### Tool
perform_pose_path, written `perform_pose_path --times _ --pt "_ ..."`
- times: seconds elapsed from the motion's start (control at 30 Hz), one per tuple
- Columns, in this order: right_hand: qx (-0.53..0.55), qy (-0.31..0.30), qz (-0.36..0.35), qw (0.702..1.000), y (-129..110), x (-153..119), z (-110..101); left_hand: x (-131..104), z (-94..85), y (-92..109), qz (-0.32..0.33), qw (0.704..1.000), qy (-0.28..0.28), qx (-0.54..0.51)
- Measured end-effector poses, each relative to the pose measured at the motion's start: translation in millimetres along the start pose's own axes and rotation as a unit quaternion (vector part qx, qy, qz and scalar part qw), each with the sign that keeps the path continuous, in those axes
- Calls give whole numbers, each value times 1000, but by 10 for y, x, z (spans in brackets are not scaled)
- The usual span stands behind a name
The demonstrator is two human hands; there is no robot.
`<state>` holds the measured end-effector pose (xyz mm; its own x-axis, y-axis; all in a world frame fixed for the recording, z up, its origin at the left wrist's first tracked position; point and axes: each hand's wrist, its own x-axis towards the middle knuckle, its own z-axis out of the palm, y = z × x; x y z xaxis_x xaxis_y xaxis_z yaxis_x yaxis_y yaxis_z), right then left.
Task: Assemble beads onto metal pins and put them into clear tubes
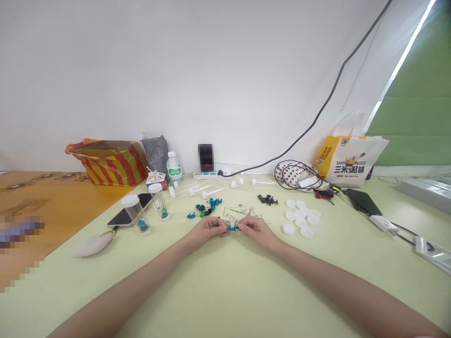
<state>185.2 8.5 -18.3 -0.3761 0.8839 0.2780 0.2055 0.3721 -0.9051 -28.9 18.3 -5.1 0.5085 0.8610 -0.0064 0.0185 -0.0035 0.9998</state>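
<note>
A small blue part (pixel 231 227) is held between my two hands, low over the middle of the pale green table (pixel 225 291). My left hand (pixel 209 231) pinches its left side with closed fingers. At its right side my right hand (pixel 256 230) is closed too, with a small dark piece at its fingertips. Just behind the hands lie thin metal pins (pixel 243 210). Several blue parts (pixel 213 203) and a few green and dark ones are heaped behind my left hand. Black parts (pixel 268 199) lie behind my right hand.
White caps (pixel 300 218) are spread at the right. Clear tubes (pixel 143 223) with white lids stand at the left, near a phone (pixel 121 218). More tubes lie at the back. A striped bag (pixel 112 164), a bottle (pixel 174 169) and a white-yellow bag (pixel 352 162) stand along the wall.
</note>
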Motion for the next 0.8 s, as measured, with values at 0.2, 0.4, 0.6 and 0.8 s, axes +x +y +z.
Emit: perform_pose_path --times 0.2,0.4,0.6,0.8 --pt "78 7 20 997 40 -1 15 -2 -1 7 1 1000 -3 -6" --pt "109 -2 1 994 101 6 32 2 0 7 -2 1000 4 -5" --pt "75 15 -5 997 94 14 32 -6 4 22 4 1000 -7 4" --pt "36 9 10 999 60 7 23 -11 9 26 -1 1000 -3 7"
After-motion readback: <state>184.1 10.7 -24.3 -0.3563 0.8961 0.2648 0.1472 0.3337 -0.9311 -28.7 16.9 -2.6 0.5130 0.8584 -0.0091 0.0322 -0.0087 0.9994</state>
